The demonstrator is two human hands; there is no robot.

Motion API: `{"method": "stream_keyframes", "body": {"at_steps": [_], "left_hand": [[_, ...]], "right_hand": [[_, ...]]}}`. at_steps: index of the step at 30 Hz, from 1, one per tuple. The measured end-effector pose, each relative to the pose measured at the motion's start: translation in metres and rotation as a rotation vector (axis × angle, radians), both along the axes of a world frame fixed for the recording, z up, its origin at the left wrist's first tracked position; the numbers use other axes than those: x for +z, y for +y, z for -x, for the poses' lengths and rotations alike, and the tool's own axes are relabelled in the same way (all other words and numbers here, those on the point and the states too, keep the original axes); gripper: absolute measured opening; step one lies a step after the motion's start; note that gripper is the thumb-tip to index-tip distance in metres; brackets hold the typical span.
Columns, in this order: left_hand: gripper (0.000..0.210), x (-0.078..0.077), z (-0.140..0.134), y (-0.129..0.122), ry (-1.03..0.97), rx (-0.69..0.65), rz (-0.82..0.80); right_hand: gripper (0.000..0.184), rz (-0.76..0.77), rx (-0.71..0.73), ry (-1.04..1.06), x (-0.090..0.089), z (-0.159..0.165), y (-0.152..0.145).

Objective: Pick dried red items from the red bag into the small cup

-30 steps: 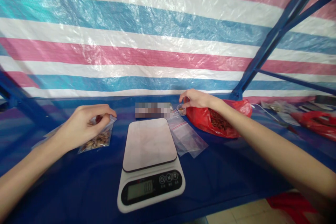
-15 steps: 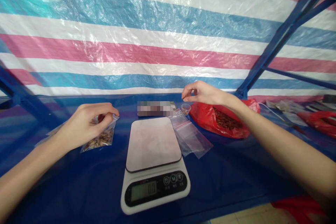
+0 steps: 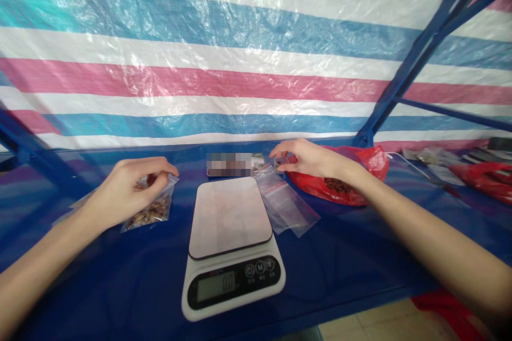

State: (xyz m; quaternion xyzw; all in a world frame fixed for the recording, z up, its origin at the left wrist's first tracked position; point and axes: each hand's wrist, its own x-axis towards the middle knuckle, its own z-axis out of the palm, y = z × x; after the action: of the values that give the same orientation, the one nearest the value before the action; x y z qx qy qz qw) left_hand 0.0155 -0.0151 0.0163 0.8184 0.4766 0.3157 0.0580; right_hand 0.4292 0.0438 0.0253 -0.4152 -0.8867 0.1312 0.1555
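Meanwhile left hand [image 3: 128,186] fingers pinch the filled bag [image 3: 154,209]; right hand [image 3: 308,159] fingers, loosely parted, crowd the small cup [image 3: 279,162].

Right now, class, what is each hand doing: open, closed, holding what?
Left hand: closed, pinching the top of a small zip bag of nuts.
Right hand: fingers curled at a small clear cup; grip cannot be told.

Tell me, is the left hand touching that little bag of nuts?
Touching. The head view shows the left hand pinching the top edge of the small bag of nuts, its fingers closed on the plastic.
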Motion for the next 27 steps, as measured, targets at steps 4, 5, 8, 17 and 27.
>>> {"method": "stream_keyframes", "body": {"at_steps": [4,5,8,17,27], "left_hand": [[0.023,0.0,0.0,0.0,0.011,0.011,-0.01],[0.024,-0.001,0.0,0.0,0.019,0.012,-0.011],[0.028,-0.003,0.001,0.001,0.044,0.012,-0.016],[0.023,-0.004,0.005,0.003,0.024,0.003,-0.006],[0.023,-0.005,0.006,0.004,0.043,0.006,-0.016]], "right_hand": [[0.037,-0.027,0.005,0.083,0.014,-0.002,-0.022],[0.037,0.015,0.031,0.09,0.017,-0.001,-0.029],[0.035,0.165,0.112,0.085,0.018,0.001,-0.047],[0.047,0.201,0.09,0.088,0.012,0.0,-0.057],[0.014,0.051,-0.338,-0.082,0.021,-0.093,-0.039]]}}
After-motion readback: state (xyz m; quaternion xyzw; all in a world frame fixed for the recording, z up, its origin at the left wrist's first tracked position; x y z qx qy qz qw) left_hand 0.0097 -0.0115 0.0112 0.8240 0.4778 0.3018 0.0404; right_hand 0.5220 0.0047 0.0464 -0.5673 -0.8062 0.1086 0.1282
